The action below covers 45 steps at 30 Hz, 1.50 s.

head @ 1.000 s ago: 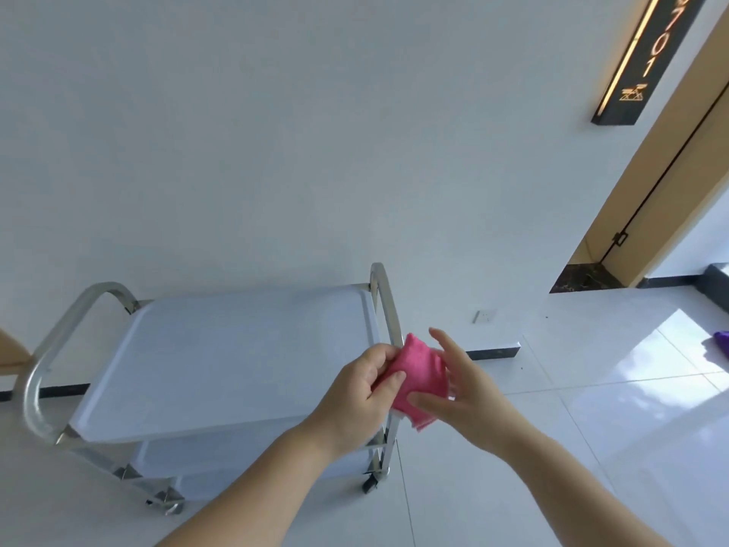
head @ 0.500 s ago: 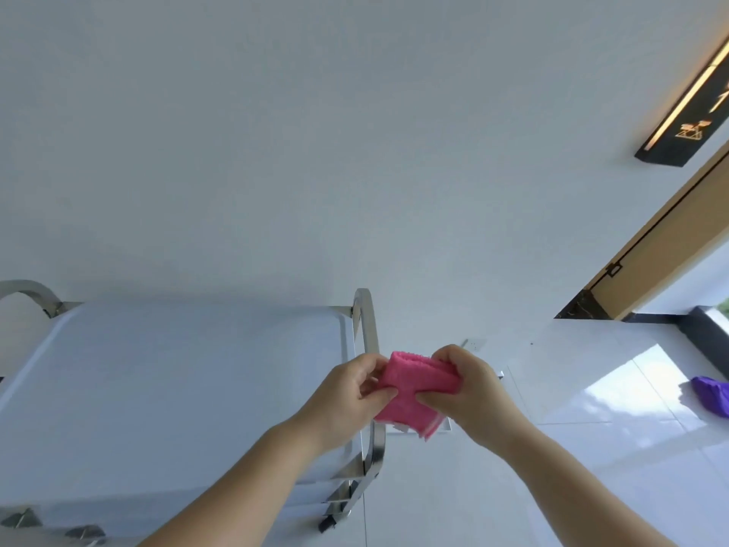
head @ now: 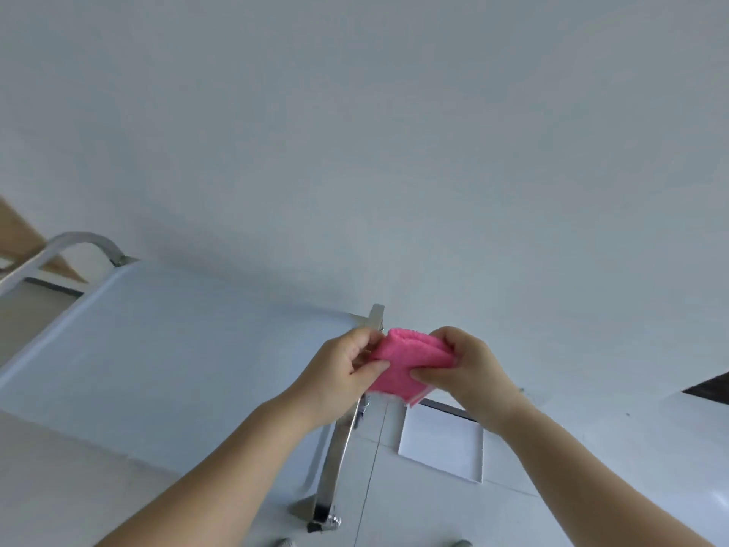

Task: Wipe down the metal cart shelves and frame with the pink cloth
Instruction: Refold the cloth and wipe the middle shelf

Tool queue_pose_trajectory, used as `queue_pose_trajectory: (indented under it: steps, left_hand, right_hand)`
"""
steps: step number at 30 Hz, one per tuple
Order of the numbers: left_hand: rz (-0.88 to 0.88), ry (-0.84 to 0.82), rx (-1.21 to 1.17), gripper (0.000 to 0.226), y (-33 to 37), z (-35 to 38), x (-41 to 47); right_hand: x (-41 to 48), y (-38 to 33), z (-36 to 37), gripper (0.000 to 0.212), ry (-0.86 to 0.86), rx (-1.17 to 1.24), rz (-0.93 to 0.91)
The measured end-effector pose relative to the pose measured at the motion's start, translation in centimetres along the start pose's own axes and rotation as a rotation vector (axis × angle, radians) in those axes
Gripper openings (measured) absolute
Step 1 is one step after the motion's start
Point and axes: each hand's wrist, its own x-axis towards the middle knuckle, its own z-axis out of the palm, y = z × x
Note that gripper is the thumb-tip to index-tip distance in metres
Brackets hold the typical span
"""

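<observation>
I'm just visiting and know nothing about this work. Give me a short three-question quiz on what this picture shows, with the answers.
1. True or false: the folded pink cloth is lying flat on the pale top shelf of the metal cart.
2. Which hands have a grip on the cloth? A) left hand only B) right hand only C) both
3. Fill in: the cloth is held up near the cart's shiny metal ____ at the shelf's right end.

Key
1. False: it is held up in the hands, off the shelf.
2. C
3. Frame post
</observation>
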Motion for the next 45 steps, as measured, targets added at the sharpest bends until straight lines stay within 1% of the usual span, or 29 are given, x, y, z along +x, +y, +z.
queue_pose_trajectory:
  steps: [2,4,8,10,13,17,19,23,25,27,31,34,36,39,43,45]
  left_hand:
    - [-0.048,0.126,-0.007,0.026,1.0,2.0,-0.7]
    - [-0.083,0.235,0.002,0.027,2.2,4.0,-1.7]
    - [-0.120,0.441,0.026,0.019,4.2,6.5,-3.9]
    - [-0.148,0.514,0.029,0.018,4.8,7.6,-5.8]
    - [-0.159,0.597,0.040,0.016,5.0,8.8,-8.7]
    - [-0.199,0.704,0.025,0.015,3.5,11.4,-12.1]
    - [-0.228,0.732,-0.008,0.018,2.4,13.3,-13.6]
    - [-0.304,0.759,-0.047,0.022,-0.1,18.1,-16.2]
    - [-0.380,0.774,-0.078,0.019,-1.1,20.5,-17.0]
    - [-0.427,0.794,-0.099,0.016,-1.7,22.1,-17.4]
    - [-0.509,0.859,-0.041,0.012,-3.8,23.7,-16.8]
    - [-0.598,0.958,-0.059,0.011,-6.0,25.5,-16.3]
    - [-0.658,1.014,-0.071,0.016,-7.8,26.5,-15.7]
    - [-0.715,1.084,-0.077,0.020,-10.9,27.3,-15.2]
    - [-0.815,1.111,-0.041,0.010,-16.8,27.4,-15.1]
    - [-0.859,1.139,-0.009,0.009,-20.6,26.9,-15.2]
  right_hand:
    - [0.9,0.5,-1.8,0.039,-0.145,0.151,-0.016]
    - [1.5,1.0,-3.2,0.048,-0.295,0.237,-0.017]
    - [1.9,1.2,-4.0,0.041,-0.633,0.250,-0.052]
    - [1.0,1.5,-3.7,0.040,-0.706,0.258,-0.046]
    - [-0.5,1.8,-3.0,0.038,-0.741,0.227,-0.068]
    - [-2.8,2.5,-2.6,0.028,-0.747,0.082,-0.144]
    - [-4.2,3.8,-2.8,0.023,-0.754,0.041,-0.117]
    - [-6.7,7.5,-4.0,0.025,-0.785,-0.049,-0.047]
    - [-7.7,9.4,-4.6,0.029,-0.800,-0.114,-0.024]
    - [-8.1,10.8,-4.8,0.030,-0.826,-0.154,-0.017]
    - [-5.6,13.1,-4.6,0.020,-0.920,-0.199,0.040]
    - [-3.3,15.6,-4.8,0.023,-0.969,-0.237,0.054]
    - [-1.6,17.2,-4.8,0.021,-0.991,-0.262,0.075]
    - [1.0,19.5,-4.5,0.018,-0.961,-0.289,0.091]
    - [3.5,23.8,-3.7,0.007,-0.887,-0.326,0.081]
    - [4.7,26.5,-2.7,0.010,-0.839,-0.354,0.060]
